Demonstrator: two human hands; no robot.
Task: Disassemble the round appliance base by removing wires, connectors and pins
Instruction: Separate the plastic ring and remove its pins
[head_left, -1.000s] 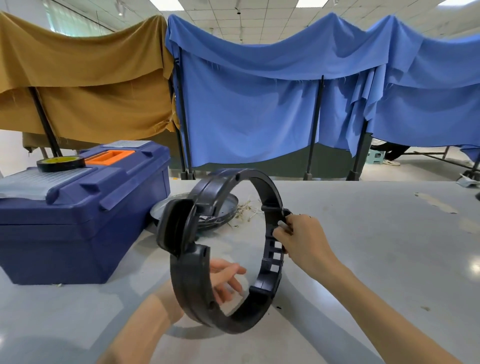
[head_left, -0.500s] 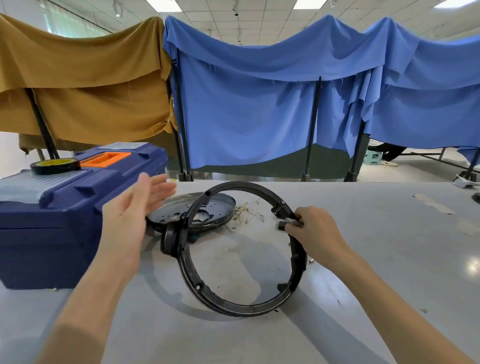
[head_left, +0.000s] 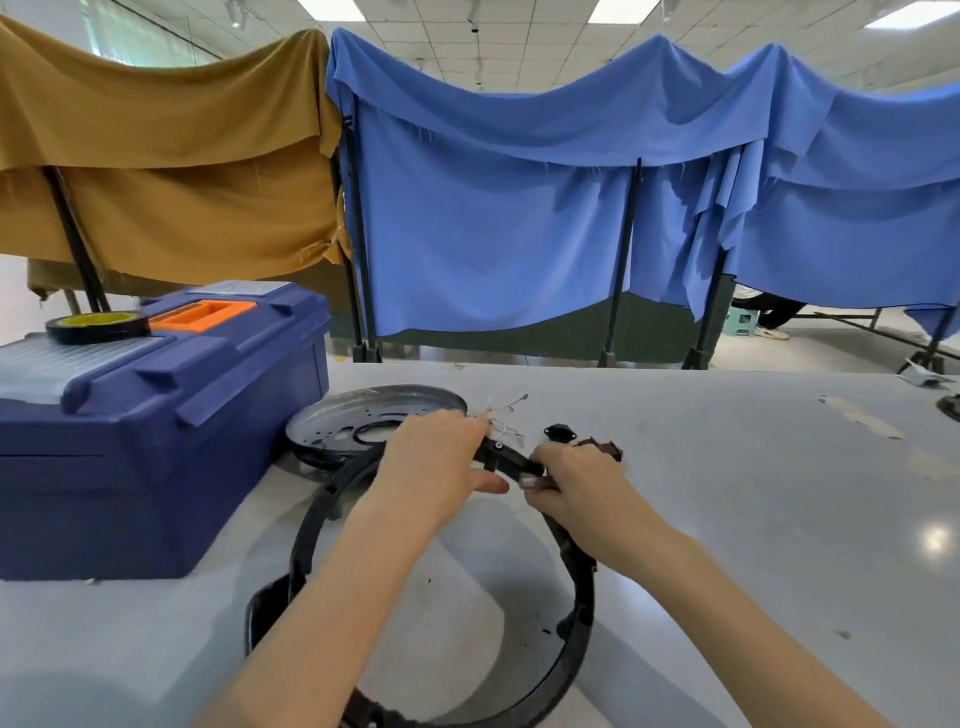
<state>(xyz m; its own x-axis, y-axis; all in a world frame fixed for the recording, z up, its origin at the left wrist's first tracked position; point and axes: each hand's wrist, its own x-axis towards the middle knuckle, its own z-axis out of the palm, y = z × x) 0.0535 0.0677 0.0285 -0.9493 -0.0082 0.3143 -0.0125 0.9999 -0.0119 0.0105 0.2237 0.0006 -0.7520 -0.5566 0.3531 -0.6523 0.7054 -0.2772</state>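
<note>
On the left of the grey table (head_left: 779, 519) stood a blue toolbox (head_left: 156, 441) with an orange handle (head_left: 202, 314) in its lid, and 1 roll of dark tape (head_left: 97, 326) lay on top of the lid. Just to the right of the toolbox, a round metal plate (head_left: 363, 421) lay on the table, at the far side of the black ring base (head_left: 584, 597). The ring base lay near the person in the middle of the table, with its far edge lifted a little by both hands. The left hand (head_left: 431, 467) was grasping the far arc of the ring, with its fingers curled over the rim. Some thin loose wires (head_left: 506, 415) lay on the table just beyond this hand. The right hand (head_left: 576, 488) was also closed on the far arc, just beside the left hand, and a small pale piece (head_left: 527, 482) showed at its fingertips; I could not tell what this piece was. Just beyond the right hand lay 1 small black connector (head_left: 560, 432) and 1 dark brown part (head_left: 597, 446), both apart from the ring. Behind the table hung a brown cloth (head_left: 156, 156) on the left and a blue cloth (head_left: 519, 208) from the middle to the right.
</note>
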